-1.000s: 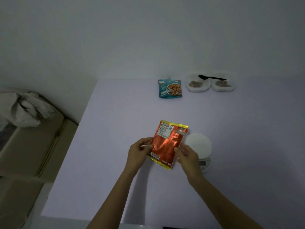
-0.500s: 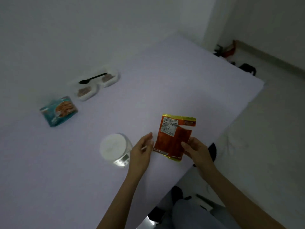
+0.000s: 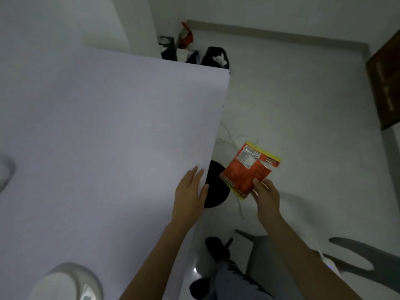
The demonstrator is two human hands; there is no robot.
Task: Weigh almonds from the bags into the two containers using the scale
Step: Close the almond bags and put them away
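My right hand (image 3: pixel 264 194) pinches the lower corner of an orange and yellow almond bag (image 3: pixel 246 169), its label side up, and holds it out over the floor past the table's right edge. With straight fingers, my left hand (image 3: pixel 190 191) lies flat on the white table (image 3: pixel 108 126) at that edge. The round white scale (image 3: pixel 67 282) shows blurred at the bottom left on the table. One white container (image 3: pixel 5 169) is partly visible at the left edge. The second bag and the other container are out of view.
To the right of the table lies a pale floor with a round black object (image 3: pixel 216 185) under the edge, white cables (image 3: pixel 229 137), dark bags (image 3: pixel 194 53) against the far wall and a brown door (image 3: pixel 387 83). My legs and a dark shoe (image 3: pixel 216 247) show below.
The view swung far right, off the table toward the floor. My left hand let go of the orange bag and settled on the table edge; my right hand carried the bag beyond the table.
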